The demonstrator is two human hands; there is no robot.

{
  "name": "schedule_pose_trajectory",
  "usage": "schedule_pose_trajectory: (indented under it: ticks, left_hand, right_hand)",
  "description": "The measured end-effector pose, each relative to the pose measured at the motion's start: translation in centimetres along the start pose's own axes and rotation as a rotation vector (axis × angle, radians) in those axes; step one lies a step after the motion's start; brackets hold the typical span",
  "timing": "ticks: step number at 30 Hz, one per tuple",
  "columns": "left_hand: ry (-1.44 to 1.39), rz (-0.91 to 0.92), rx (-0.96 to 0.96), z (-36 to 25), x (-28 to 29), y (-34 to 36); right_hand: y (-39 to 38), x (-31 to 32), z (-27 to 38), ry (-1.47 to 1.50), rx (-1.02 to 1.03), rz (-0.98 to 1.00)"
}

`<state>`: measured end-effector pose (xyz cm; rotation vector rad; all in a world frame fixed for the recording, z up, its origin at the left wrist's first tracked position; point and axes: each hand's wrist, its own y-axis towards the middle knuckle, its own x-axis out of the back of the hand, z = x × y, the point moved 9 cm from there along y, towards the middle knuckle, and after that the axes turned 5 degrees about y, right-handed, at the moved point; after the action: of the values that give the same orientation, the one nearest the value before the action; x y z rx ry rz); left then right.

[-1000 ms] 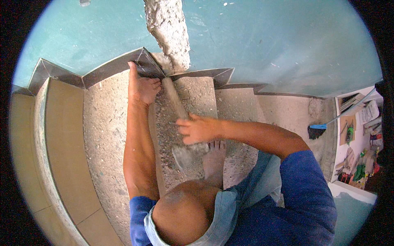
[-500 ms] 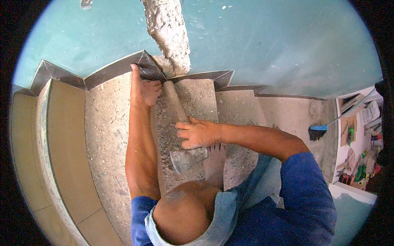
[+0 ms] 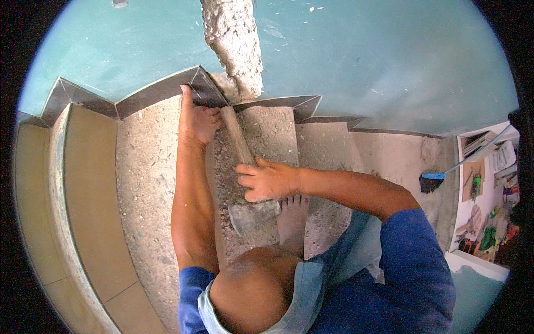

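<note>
The right hand [image 3: 266, 181] grips the likely head-heavy hatchet [image 3: 253, 216], sensibly near its blade, handle [image 3: 237, 132] toward 11 o'clock; left hand [image 3: 199, 123] touches skirting [image 3: 204, 88], its curled fingers' [image 3: 213, 113] hold unclear.

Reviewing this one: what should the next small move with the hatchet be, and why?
Probably a light tap on the dark skirting tile with the end of the wooden handle: the right hand grips the hatchet near its head, the handle points toward the tile's lower corner, and the left hand has its thumb against that tile, seemingly steadying it.
</note>
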<state>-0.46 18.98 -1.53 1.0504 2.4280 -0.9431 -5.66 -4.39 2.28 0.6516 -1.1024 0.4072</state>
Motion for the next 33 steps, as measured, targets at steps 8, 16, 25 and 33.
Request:
schedule_pose_trajectory:
  ticks: [8,16,25,33]
  left_hand:
    - [0.074,-0.083,0.019,0.7,0.3,-1.2]
    - [-0.183,-0.083,0.098,4.4,-1.5,-0.6]
    - [0.651,-0.535,-0.594,-1.4,-2.6,-7.6]
    - [1.273,-0.734,-1.308,-7.6,-8.6,-9.6]
  right_hand:
    - [-1.4,-1.3,-0.5,0.041,-0.105,0.015]
    - [-5.9,-2.6,0.4,0.188,-0.21,-0.069]
    - [-12.1,3.1,-0.2,0.436,-0.606,-0.677]
    - [-18.9,4.8,-0.7,0.482,-1.323,-0.663]
